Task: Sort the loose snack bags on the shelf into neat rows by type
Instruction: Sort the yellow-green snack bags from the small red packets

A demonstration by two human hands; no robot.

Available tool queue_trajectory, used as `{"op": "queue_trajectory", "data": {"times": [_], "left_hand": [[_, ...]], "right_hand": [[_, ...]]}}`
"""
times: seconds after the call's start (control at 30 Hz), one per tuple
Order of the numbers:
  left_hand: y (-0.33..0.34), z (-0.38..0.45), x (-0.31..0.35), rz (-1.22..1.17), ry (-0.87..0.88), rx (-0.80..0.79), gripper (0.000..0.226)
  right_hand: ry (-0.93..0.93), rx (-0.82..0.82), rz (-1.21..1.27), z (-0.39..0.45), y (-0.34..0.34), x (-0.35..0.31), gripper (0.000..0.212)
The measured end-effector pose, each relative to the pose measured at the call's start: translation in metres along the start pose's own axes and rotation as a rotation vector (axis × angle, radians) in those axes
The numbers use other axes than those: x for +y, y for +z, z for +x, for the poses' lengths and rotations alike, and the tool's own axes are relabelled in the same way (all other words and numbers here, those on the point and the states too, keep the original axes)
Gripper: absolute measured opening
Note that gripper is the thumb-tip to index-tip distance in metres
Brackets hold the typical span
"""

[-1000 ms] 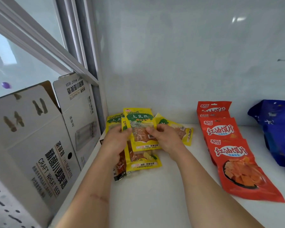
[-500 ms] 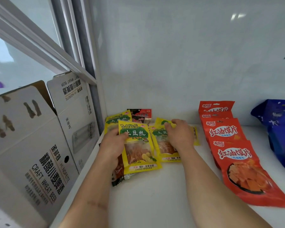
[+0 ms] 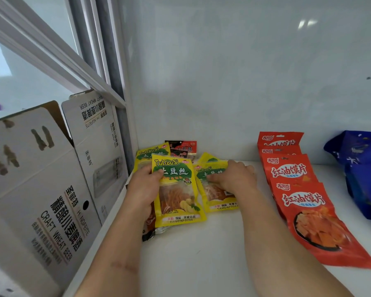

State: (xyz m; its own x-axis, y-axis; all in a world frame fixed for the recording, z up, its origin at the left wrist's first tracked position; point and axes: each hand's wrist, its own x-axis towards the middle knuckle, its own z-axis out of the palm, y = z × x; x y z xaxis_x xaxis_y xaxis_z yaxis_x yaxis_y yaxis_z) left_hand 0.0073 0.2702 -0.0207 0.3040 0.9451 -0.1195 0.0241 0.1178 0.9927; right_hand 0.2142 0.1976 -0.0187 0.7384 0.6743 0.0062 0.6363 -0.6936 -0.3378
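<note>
Yellow plastic potato-strip snack bags (image 3: 178,189) lie at the far left of the white shelf (image 3: 201,264), long axes running near to far. The left hand (image 3: 145,187) grips the front bag's left edge, thumb over its top; the right hand (image 3: 234,176) rests flat, fingers straight, on the neighbouring yellow bag (image 3: 220,202) just to the right. Overlapping red chip bags (image 3: 304,202) form a row well apart, further right.

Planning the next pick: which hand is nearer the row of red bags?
Right. The right hand rests on a yellow bag just beside the red bags; the left hand holds another yellow bag farther away.
</note>
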Motion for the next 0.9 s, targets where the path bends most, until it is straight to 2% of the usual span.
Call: {"op": "queue_trajectory", "data": {"times": [0.13, 0.23, 0.33, 0.47, 0.7, 0.77, 0.8, 0.9], "left_hand": [[-0.001, -0.002, 0.0, 0.033, 0.005, 0.006, 0.021], [-0.002, -0.002, -0.001, 0.052, 0.007, 0.014, 0.021], [-0.002, -0.002, -0.002, 0.065, 0.017, 0.019, 0.02], [-0.001, -0.005, -0.002, 0.085, 0.033, 0.025, 0.02], [0.004, -0.011, 0.003, 0.131, 0.098, 0.033, 0.026], [0.007, -0.014, 0.004, 0.154, 0.123, 0.036, 0.028], [0.008, -0.014, 0.005, 0.164, 0.132, 0.036, 0.029], [0.009, -0.016, 0.005, 0.165, 0.138, 0.029, 0.032]], "right_hand": [[0.056, -0.006, 0.004, -0.001, -0.003, 0.003, 0.104], [0.086, -0.054, -0.048, -0.003, -0.004, 0.006, 0.102], [0.086, -0.035, -0.019, -0.004, -0.003, 0.005, 0.096], [0.085, 0.021, 0.145, -0.004, -0.003, 0.006, 0.08], [0.011, 0.105, 0.778, -0.005, -0.003, 0.013, 0.038], [-0.033, 0.084, 0.775, -0.01, -0.006, 0.014, 0.008], [-0.038, 0.058, 0.748, -0.014, -0.008, 0.014, 0.005], [-0.002, -0.019, 0.716, -0.016, -0.012, 0.017, 0.017]]}}
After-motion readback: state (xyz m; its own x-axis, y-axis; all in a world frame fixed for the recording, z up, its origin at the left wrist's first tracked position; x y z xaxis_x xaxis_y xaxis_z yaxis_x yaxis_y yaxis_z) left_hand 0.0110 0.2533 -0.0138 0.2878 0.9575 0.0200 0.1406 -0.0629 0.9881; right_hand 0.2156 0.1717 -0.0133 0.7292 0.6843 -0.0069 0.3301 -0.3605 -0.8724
